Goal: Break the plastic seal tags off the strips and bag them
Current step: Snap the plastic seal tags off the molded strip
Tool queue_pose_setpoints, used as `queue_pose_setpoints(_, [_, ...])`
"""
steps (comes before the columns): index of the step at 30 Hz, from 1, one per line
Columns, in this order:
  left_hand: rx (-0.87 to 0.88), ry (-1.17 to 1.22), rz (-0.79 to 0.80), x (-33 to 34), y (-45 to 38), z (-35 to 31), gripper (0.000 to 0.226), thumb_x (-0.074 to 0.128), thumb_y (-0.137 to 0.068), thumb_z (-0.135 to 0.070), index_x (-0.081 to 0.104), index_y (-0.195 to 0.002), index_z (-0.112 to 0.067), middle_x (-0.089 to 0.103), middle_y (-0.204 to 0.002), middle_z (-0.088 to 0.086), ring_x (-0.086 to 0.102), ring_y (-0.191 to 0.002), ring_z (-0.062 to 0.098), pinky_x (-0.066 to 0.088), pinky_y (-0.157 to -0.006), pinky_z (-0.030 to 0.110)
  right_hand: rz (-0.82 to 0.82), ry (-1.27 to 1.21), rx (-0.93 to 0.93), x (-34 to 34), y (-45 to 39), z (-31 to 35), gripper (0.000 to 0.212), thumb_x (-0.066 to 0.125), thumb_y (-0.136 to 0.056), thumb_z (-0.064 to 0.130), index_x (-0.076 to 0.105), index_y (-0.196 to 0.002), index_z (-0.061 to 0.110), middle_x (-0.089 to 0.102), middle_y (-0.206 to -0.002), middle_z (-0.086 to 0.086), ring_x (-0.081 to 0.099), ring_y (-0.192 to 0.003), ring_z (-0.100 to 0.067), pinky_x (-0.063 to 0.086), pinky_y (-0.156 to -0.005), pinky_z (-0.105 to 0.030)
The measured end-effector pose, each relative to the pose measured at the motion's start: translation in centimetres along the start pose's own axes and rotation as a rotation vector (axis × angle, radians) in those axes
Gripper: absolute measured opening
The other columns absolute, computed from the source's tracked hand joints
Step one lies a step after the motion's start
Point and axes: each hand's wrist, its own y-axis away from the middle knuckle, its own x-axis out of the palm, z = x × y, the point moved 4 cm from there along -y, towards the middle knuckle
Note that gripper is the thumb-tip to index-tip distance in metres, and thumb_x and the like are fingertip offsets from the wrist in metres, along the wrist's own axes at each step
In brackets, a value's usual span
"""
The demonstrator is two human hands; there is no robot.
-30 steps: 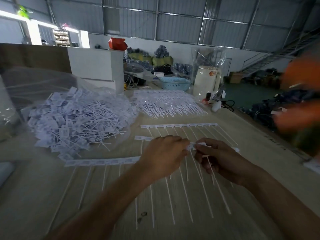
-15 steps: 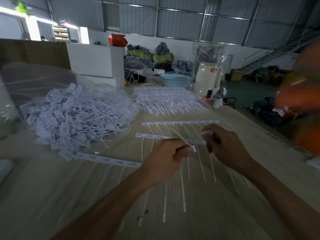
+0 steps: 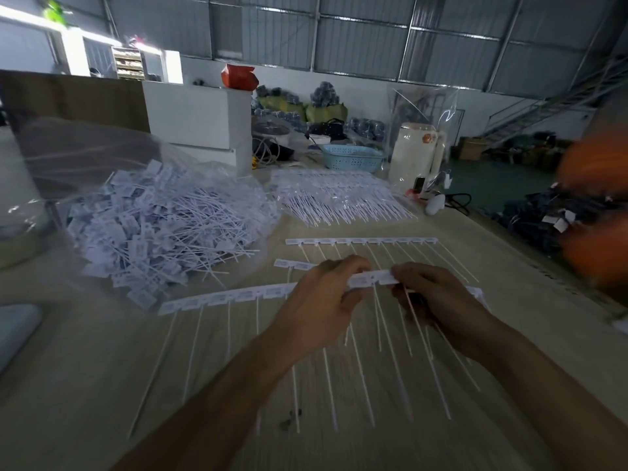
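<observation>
The left hand [image 3: 323,300] and right hand [image 3: 438,300] cover the middle of the near strip [image 3: 231,295], hiding where their fingertips meet it. Printing on the loose tags [image 3: 163,229] inside the clear bag [image 3: 85,158] is too small to read. An orange shape [image 3: 598,215] at the right edge is blurred and cut off. A pale object [image 3: 17,321] is cropped at the left edge.

Bare table [image 3: 102,385] lies open left of the arms; the heaped bag [image 3: 163,226] apparently blocks the far left.
</observation>
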Motion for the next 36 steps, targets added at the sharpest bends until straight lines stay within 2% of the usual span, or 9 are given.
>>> queue_pose_setpoints(6, [0.15,-0.319,-0.081,-0.3,0.4,-0.6,0.025,0.069,-0.083,0.0,0.07,-0.106,-0.01,0.071,-0.094,0.007,0.063,-0.085,0.028,0.053,-0.068,0.038,0.011,0.179,-0.129,1.6,0.5,0.2,0.028,0.058,-0.099,0.031,0.065,-0.076,0.017,0.047,-0.061,0.003,0.04,-0.051,-0.01,0.032,-0.047,-0.021])
queue_pose_setpoints(11, [-0.029,-0.032,0.015,-0.1,0.4,0.0,0.018,0.06,-0.096,-0.014,0.073,-0.11,-0.015,0.074,-0.093,0.002,0.065,-0.081,0.014,0.048,-0.071,0.023,-0.024,0.641,-0.464,0.8,0.9,2.1,0.015,0.062,-0.096,0.024,0.063,-0.08,0.023,0.055,-0.064,0.007,0.049,-0.057,-0.007,0.033,-0.055,-0.018])
queue_pose_setpoints(16, [-0.145,0.237,0.075,0.4,0.2,0.0,0.02,0.064,-0.096,-0.018,0.079,-0.087,-0.009,0.075,-0.079,-0.001,0.068,-0.066,0.002,0.05,-0.069,0.012,-0.128,0.916,-0.573,-0.7,0.6,2.1,0.012,0.061,-0.097,0.015,0.062,-0.086,0.01,0.057,-0.068,0.002,0.051,-0.057,-0.008,0.037,-0.055,-0.018])
queue_pose_setpoints(19, [-0.15,0.375,0.001,0.5,0.3,0.1,0.008,0.073,-0.088,-0.012,0.078,-0.093,-0.014,0.076,-0.087,-0.001,0.071,-0.079,0.008,0.057,-0.078,0.027,-0.143,0.611,-0.355,-2.2,0.1,1.5,0.008,0.055,-0.1,0.013,0.062,-0.097,0.012,0.062,-0.064,-0.005,0.056,-0.047,-0.016,0.049,-0.047,-0.024])
queue_pose_setpoints(21, [-0.156,0.441,-0.055,0.5,0.2,0.2,0.021,0.078,-0.079,-0.009,0.074,-0.096,-0.022,0.074,-0.09,0.002,0.071,-0.084,0.02,0.058,-0.079,0.045,-0.036,0.365,-0.168,-1.7,0.1,0.4,0.013,0.051,-0.103,0.017,0.063,-0.105,0.017,0.057,-0.059,-0.003,0.046,-0.04,-0.017,0.038,-0.038,-0.026])
queue_pose_setpoints(24, [-0.06,0.252,-0.088,0.6,0.1,0.1,0.03,0.084,-0.072,-0.013,0.068,-0.096,-0.022,0.069,-0.087,-0.002,0.067,-0.078,0.015,0.056,-0.07,0.042,0.161,0.045,0.011,0.5,0.9,-0.8,0.03,0.049,-0.102,0.037,0.065,-0.112,0.013,0.041,-0.062,-0.005,0.029,-0.048,-0.011,0.024,-0.044,-0.022])
queue_pose_setpoints(29, [-0.003,0.116,-0.051,0.5,0.1,-0.7,0.026,0.08,-0.078,-0.016,0.062,-0.097,-0.02,0.063,-0.093,-0.008,0.061,-0.083,0.007,0.052,-0.07,0.034,0.182,0.091,-0.056,2.3,1.1,-0.9,0.024,0.06,-0.097,0.04,0.067,-0.101,0.017,0.042,-0.057,0.004,0.031,-0.046,-0.01,0.024,-0.042,-0.022])
queue_pose_setpoints(33, [0.001,-0.044,0.015,-0.3,0.3,-0.2,0.029,0.066,-0.091,-0.017,0.06,-0.119,-0.022,0.065,-0.11,-0.004,0.057,-0.101,0.016,0.049,-0.085,0.034,0.114,0.006,-0.056,1.0,0.4,-0.5,0.03,0.059,-0.097,0.039,0.065,-0.099,0.01,0.038,-0.058,-0.001,0.029,-0.048,-0.013,0.023,-0.045,-0.023])
queue_pose_setpoints(36, [0.033,-0.17,-0.004,-0.7,0.5,-0.1,0.029,0.065,-0.093,-0.017,0.062,-0.122,-0.017,0.069,-0.111,0.006,0.063,-0.1,0.026,0.051,-0.081,0.038,0.176,-0.018,-0.051,0.9,0.4,-0.6,0.03,0.057,-0.099,0.039,0.062,-0.098,0.009,0.039,-0.058,-0.001,0.027,-0.047,-0.013,0.023,-0.044,-0.022])
